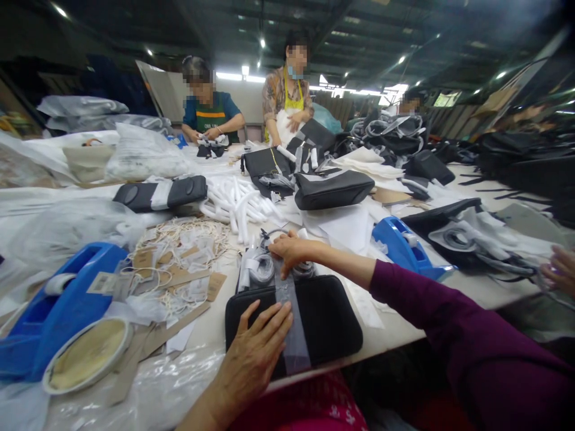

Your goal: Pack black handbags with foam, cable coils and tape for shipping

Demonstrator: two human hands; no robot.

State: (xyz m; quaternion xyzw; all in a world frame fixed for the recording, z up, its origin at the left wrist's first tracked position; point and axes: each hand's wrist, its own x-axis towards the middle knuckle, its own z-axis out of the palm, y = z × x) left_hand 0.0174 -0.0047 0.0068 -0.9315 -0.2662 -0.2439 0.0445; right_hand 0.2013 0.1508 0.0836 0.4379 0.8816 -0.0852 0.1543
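A black pouch-like bag (327,323) lies at the near table edge, with a strip of clear tape (291,326) running across it. My left hand (258,347) lies flat on the bag's left half, fingers spread, touching the tape. My right hand (290,250) reaches over the bag's far edge and presses down where the tape meets wrapped grey straps (260,268); its fingers are curled and what they grip, if anything, is hidden.
Blue tape dispensers stand at left (63,305) and right (404,245). Paper tags with strings (179,263), white foam tubes (238,200) and more black bags (330,188) cover the table. Two people work at the far side. Another person's hand (559,269) is at right.
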